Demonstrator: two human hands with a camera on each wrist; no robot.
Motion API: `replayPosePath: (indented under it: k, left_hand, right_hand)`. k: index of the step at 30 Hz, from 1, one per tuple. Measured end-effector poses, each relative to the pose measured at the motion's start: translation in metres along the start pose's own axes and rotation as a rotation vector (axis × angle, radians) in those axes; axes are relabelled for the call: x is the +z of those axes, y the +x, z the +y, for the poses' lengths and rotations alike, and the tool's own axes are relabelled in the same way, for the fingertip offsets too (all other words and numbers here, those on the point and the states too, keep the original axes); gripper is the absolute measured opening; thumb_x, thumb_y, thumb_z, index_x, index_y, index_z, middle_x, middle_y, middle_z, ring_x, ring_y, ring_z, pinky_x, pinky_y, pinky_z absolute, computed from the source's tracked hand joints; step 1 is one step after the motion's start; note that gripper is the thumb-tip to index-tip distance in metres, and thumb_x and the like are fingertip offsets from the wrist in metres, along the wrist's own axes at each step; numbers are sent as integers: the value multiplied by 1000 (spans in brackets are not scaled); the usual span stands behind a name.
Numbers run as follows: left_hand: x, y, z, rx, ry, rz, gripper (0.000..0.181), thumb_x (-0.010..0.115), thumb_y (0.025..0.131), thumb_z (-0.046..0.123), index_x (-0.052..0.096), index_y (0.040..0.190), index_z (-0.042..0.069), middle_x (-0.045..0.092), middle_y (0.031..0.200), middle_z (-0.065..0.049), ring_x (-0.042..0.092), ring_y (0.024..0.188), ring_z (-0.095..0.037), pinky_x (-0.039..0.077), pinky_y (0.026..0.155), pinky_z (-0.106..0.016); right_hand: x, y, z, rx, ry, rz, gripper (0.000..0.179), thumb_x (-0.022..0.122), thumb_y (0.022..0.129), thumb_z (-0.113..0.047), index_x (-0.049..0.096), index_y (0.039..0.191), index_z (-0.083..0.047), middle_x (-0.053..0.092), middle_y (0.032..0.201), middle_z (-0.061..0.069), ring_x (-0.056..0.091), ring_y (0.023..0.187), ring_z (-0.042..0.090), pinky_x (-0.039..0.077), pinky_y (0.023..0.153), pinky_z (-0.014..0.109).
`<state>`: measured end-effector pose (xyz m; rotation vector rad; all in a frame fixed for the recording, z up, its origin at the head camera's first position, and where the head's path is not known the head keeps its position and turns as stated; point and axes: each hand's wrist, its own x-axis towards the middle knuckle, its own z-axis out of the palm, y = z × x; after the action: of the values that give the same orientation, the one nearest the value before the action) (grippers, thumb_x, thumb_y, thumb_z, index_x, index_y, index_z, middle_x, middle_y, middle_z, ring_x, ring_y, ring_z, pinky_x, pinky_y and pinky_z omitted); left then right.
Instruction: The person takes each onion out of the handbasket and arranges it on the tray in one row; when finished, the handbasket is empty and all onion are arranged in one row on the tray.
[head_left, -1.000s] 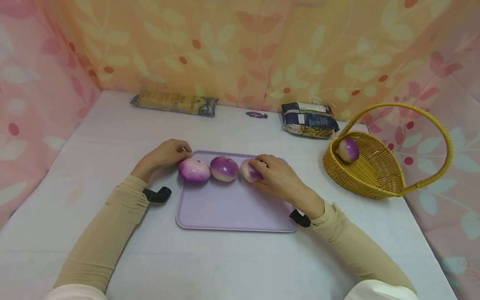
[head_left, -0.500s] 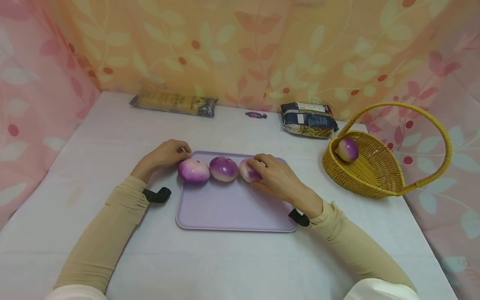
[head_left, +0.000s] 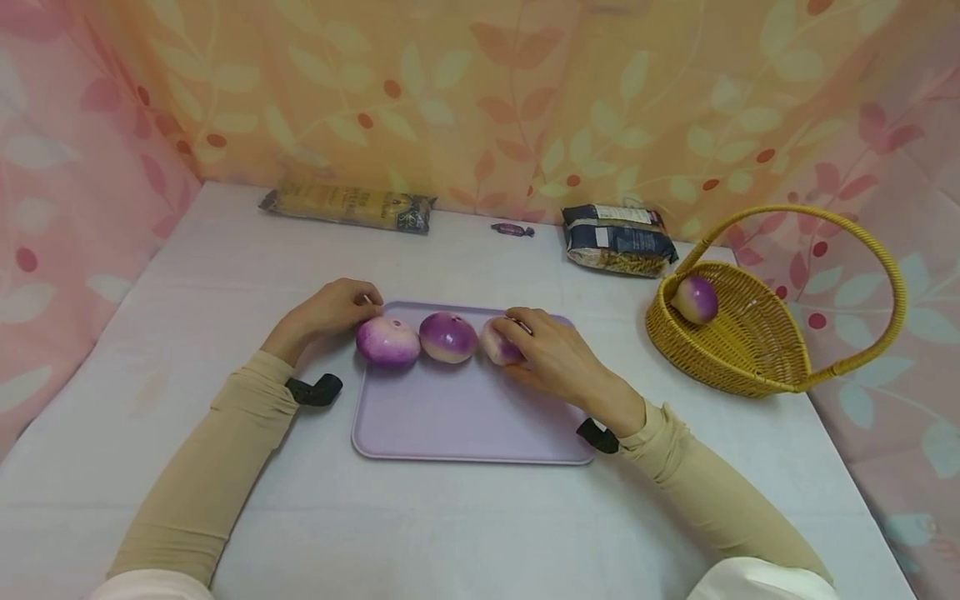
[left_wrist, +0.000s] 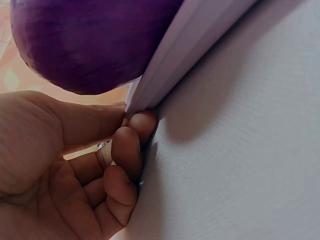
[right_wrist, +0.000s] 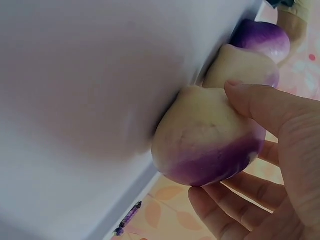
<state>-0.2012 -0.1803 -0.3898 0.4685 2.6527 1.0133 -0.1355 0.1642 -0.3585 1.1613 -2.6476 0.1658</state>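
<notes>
Three purple-and-white turnips line the far side of a lilac tray (head_left: 465, 417). Around the rightmost turnip (right_wrist: 210, 135) curl the thumb and fingers of my right hand (head_left: 558, 354), gripping it on the tray. The middle turnip (head_left: 448, 337) sits close beside it. At the tray's far left corner is the left turnip (head_left: 388, 342). My left hand (head_left: 333, 308) is at that corner too; the left wrist view shows its thumb (left_wrist: 95, 122) and curled fingers pinching the tray's rim (left_wrist: 175, 55), just under the turnip.
A yellow wicker basket (head_left: 720, 367) with a tall handle stands at the right, holding another turnip (head_left: 696, 300). Along the back lie a long yellow pasta packet (head_left: 345, 206), a small wrapped candy (head_left: 513, 230) and a dark blue pasta bag (head_left: 618, 240). Patterned curtains surround the white table.
</notes>
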Motion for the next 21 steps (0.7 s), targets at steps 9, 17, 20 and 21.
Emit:
replayPosePath:
  k: [9, 17, 20, 21]
  left_hand:
    - [0, 1, -1, -8, -3, 1, 18, 58, 94, 12, 67, 104, 0, 67, 91, -18, 57, 83, -25, 42, 71, -29]
    - [0, 0, -1, -14, -5, -7, 19, 58, 94, 12, 66, 105, -1, 67, 91, -18, 57, 84, -25, 42, 72, -29]
    - [0, 1, -1, -13, -7, -6, 18, 58, 94, 12, 67, 105, 0, 67, 90, -18, 57, 83, -25, 42, 72, -29]
    - [0, 1, -1, -12, -6, -4, 18, 58, 94, 12, 67, 105, 0, 67, 90, -17, 57, 83, -25, 42, 72, -29]
  right_hand:
    - [3, 1, 1, 14, 35, 8, 57, 84, 76, -24, 61, 127, -11, 60, 120, 12, 61, 108, 28, 53, 90, 42]
    - [8, 2, -1, 17, 41, 19, 60, 85, 75, -24, 59, 128, -12, 57, 120, 14, 59, 107, 30, 53, 87, 41]
    - [8, 1, -1, 19, 32, 17, 64, 85, 75, -25, 57, 131, -13, 57, 121, 14, 59, 109, 29, 52, 88, 42]
    - [8, 1, -1, 20, 28, 17, 66, 86, 74, -25, 56, 132, -13, 57, 122, 14, 58, 110, 29, 52, 89, 42]
